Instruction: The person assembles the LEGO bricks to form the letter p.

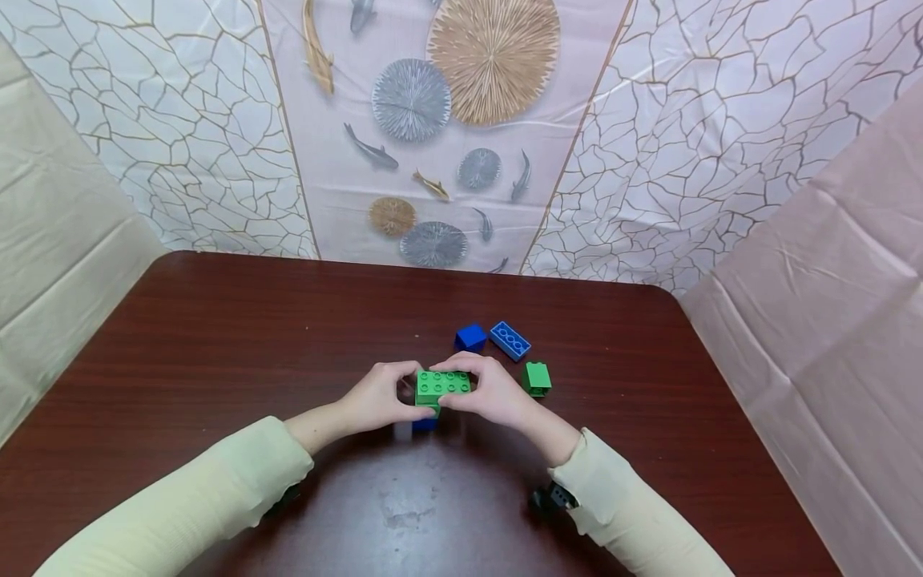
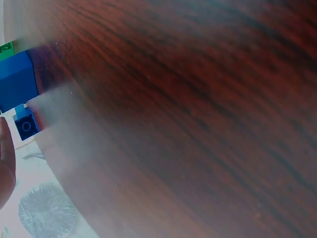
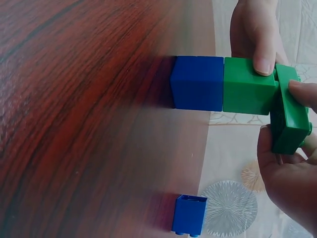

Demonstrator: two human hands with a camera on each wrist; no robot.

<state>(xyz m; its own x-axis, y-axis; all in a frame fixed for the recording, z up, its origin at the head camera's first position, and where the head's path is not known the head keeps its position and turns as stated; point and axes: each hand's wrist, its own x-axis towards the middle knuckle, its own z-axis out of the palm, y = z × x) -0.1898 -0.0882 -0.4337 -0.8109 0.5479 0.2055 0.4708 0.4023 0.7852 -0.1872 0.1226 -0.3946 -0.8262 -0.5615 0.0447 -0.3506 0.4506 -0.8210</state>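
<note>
A stack stands upright on the table between the two hands: a blue block at the bottom and a green block on it. Over them lies a long green brick, studs up, slightly askew against the green block and overhanging it to the right. The left hand holds the stack from its left side, its thumb on the green block. With thumb and fingers, the right hand pinches the long green brick. Only a bit of the left hand shows in the left wrist view, beside the blue block.
Behind the hands lie a loose blue block and a long blue brick with its hollow underside up. Another green block sits right of the right hand. The dark wooden table ends at a patterned cloth backdrop.
</note>
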